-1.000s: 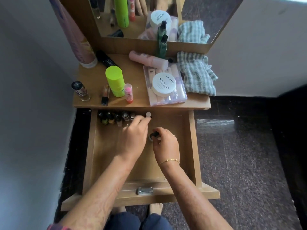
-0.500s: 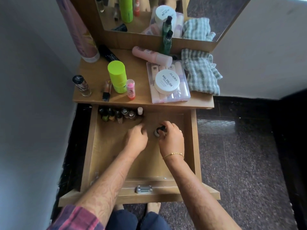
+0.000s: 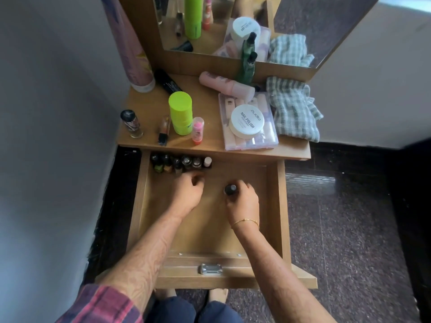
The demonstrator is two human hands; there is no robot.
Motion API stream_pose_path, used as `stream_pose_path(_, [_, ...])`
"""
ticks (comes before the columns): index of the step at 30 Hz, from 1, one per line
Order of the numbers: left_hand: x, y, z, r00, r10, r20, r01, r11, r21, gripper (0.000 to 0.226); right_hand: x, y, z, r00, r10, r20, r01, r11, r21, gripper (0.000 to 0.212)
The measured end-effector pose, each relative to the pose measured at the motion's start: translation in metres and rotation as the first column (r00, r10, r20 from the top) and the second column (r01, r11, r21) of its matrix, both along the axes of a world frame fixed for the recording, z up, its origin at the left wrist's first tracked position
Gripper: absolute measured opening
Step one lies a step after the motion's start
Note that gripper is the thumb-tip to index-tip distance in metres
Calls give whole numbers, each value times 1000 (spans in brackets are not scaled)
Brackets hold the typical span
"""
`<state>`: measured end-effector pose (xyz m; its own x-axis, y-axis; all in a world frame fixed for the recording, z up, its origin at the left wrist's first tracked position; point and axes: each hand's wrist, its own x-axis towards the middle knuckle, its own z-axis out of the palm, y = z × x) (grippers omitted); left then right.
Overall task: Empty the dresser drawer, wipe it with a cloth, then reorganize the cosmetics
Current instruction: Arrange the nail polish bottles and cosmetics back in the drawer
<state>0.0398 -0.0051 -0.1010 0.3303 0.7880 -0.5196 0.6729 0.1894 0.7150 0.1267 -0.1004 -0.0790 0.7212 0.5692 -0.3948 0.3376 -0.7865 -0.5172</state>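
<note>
1. The dresser (image 3: 205,145) stands against a grey wall, its top crowded with cosmetics below a mirror (image 3: 233,26).
2. The drawer (image 3: 275,206) is pulled out wide; its wooden floor is mostly bare, and a metal handle (image 3: 210,269) sits on its front.
3. A checked cloth (image 3: 291,110) lies bunched at the right rear of the top, just beside a clear case (image 3: 249,138).
4. A tall pink can (image 3: 130,50) stands at the left rear corner, with a black tube (image 3: 166,83) lying just beside it.
5. The left hand (image 3: 186,194) is in the drawer, knuckles up and fingers curled under; whether it holds anything I cannot tell. It is just in front of the row of bottles.
6. The right hand (image 3: 245,201) is right of the left hand, fingers and thumb curled round a small dark-capped bottle (image 3: 230,190), which stands upright on the drawer floor. A thin gold bracelet (image 3: 246,222) circles the wrist.
7. A green cylinder (image 3: 180,113) stands upright on the top.
8. A pink tube (image 3: 226,86) lies on its side, one end over the case.
9. A white jar (image 3: 247,121) marked "NAIL POLISH" rests on the case lid.
10. A row of polish bottles (image 3: 180,163) lines the drawer's back left edge, touching one another.
11. A small perfume bottle (image 3: 131,123) stands near the top's left edge.
</note>
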Motion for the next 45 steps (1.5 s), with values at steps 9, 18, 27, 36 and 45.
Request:
stream_pose_path(9, [-31, -8, 25, 993, 117, 17, -114, 987, -110, 29, -35, 16, -4, 998, 21, -66, -19, 999, 38, 28])
stream_pose_path(18, [-74, 7, 64, 905, 422, 58, -420, 907, -33, 28, -107, 68, -26, 899, -224, -376, 277, 957, 91, 36])
stream_pose_path(27, [-98, 37, 66, 913, 402, 62, -405, 913, 53, 26, -115, 87, -19, 792, -304, -530, 456, 872, 181, 26])
stream_pose_path(36, [-97, 43, 98, 929, 255, 267, -360, 786, 503, 22, -114, 76, 53, 998, -69, -8, 60, 808, 586, 10])
stream_pose_path(45, [-78, 89, 87, 973, 48, 226, -176, 792, 585, 48, -84, 123, 88, 844, 129, 520, -252, 952, 174, 38])
